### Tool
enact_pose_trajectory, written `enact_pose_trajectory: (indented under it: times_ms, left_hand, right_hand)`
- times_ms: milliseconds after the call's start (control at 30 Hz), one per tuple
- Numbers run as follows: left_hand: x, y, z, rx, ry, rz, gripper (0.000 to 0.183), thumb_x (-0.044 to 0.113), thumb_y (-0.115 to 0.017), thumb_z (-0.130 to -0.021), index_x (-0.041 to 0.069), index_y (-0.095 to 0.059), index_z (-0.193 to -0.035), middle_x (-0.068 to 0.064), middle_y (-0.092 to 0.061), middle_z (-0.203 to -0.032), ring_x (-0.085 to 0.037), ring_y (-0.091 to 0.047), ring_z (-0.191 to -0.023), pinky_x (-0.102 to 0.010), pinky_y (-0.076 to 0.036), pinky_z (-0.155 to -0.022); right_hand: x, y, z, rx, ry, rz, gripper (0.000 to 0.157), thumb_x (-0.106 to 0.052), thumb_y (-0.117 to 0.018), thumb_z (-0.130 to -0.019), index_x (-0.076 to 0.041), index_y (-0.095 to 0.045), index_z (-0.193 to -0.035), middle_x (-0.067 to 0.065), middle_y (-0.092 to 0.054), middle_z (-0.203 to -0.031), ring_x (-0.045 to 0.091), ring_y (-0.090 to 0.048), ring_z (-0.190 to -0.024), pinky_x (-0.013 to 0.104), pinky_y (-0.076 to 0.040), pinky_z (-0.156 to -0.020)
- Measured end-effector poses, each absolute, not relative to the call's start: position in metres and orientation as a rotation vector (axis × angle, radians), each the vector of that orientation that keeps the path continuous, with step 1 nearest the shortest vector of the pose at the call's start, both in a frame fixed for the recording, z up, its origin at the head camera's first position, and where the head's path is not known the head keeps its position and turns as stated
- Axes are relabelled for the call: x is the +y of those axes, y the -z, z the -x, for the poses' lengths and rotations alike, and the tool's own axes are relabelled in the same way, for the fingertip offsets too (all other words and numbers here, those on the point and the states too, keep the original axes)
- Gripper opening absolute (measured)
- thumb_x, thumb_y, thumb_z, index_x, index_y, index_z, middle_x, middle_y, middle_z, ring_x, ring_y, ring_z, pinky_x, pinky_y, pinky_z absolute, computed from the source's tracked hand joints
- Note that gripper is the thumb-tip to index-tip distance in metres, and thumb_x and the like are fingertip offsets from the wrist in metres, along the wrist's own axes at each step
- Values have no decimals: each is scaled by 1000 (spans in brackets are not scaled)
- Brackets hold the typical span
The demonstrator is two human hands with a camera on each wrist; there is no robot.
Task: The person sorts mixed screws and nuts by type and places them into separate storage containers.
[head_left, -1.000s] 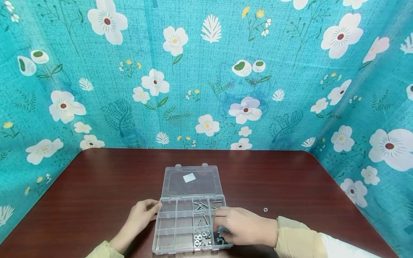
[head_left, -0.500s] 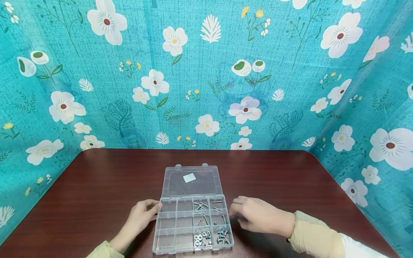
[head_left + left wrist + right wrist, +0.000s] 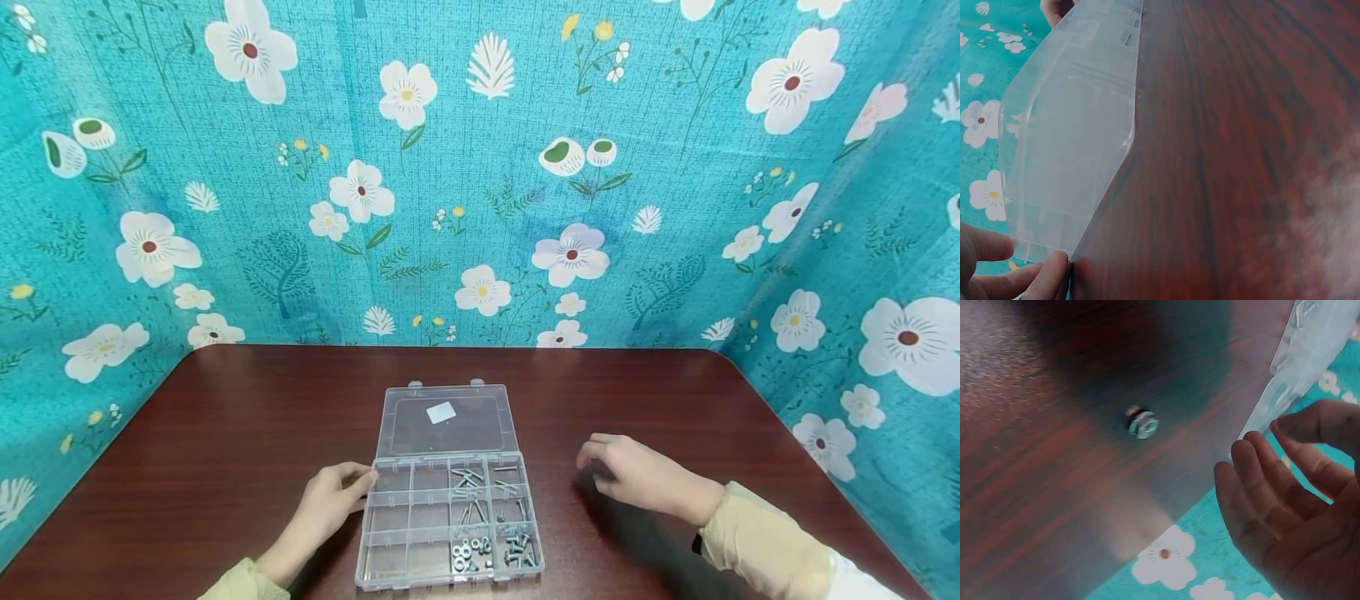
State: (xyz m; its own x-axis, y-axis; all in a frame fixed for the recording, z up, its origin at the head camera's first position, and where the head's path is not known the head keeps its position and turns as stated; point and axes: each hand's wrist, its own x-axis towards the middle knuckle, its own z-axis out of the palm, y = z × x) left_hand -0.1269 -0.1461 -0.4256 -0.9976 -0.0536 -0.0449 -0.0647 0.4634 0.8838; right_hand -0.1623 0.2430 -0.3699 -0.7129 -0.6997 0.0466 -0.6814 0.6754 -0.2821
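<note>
A clear plastic compartment box [image 3: 386,560] lies on the table with its lid folded back. My left hand [image 3: 330,496] holds its left side; in the left wrist view, thumb and fingers pinch the wall near one corner. Long screws [image 3: 468,479], hex nuts [image 3: 465,550] and short bolts [image 3: 517,552] lie in the box's right-hand compartments. To the right of the box, my right hand [image 3: 637,473] hovers above the table, fingers loosely bent, with nothing visible in it. Beyond its fingertips, in the right wrist view, a metal nut [image 3: 1143,425] rests on the wood, slightly blurred.
The open lid [image 3: 450,433] lies behind the box and carries a small white label [image 3: 441,412]. The dark red-brown table [image 3: 262,417] reaches back to a turquoise flowered cloth [image 3: 465,167], which also hangs along the sides.
My right hand has left the box's right column and moved right and away across the table, over where the loose nut showed earlier. The left hand and box have stayed put.
</note>
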Motion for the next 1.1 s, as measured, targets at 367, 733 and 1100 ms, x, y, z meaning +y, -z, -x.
enact_pose_trajectory:
  times_ms: [367, 733, 1100]
  left_hand:
    - [-146, 425, 127, 2667, -1625, 111, 24, 6, -57, -87, -13, -60, -101, -16, -65, -91, -26, -65, -82, -25, -58, -63]
    - [-146, 423, 126, 2666, -1627, 107, 24, 7, -57, -88, -13, -60, -102, -16, -65, -92, -27, -64, -83, -25, -58, -63]
    - [-147, 423, 125, 2679, -1602, 106, 25, 9, -58, -88, -11, -60, -102, -15, -66, -92, -27, -64, -83, -25, -58, -64]
  right_hand:
    - [263, 383, 170, 2770, 629, 928, 18, 5, -57, -75, -6, -62, -88, -1, -56, -85, 8, -49, -70, 22, -45, -54]
    - [270, 395, 167, 2769, 592, 904, 23, 8, -63, -67, -12, -58, -79, -5, -50, -78, 9, -49, -67, 20, -45, -52]
    - [261, 399, 164, 2812, 641, 931, 24, 9, -63, -63, -13, -56, -69, -7, -48, -71, 5, -49, -61, 18, -44, -48]
